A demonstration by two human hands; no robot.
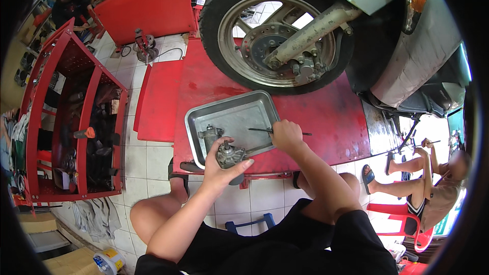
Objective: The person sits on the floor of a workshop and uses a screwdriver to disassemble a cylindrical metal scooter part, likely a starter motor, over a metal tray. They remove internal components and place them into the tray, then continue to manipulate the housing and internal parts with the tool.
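My left hand (pixel 222 176) grips a round, dirty metal housing (pixel 229 155) with a short shaft on top, just in front of the steel tray (pixel 267 103). A second small metal part (pixel 210 133) lies in the tray’s left side, partly behind that housing. My right hand (pixel 286 135) is closed on a thin dark rod tool (pixel 259 129) held horizontally at the tray’s right rim. The tray rests on a red platform (pixel 326 119).
A motorbike’s front wheel (pixel 216 30) stands behind the tray. Left are a red shelf cart (pixel 66 40) and an orange-tipped object (pixel 84 134); a red machine (pixel 137 5) stands behind. A person (pixel 438 203) sits right on a red chair; another (pixel 66 2) is far back left.
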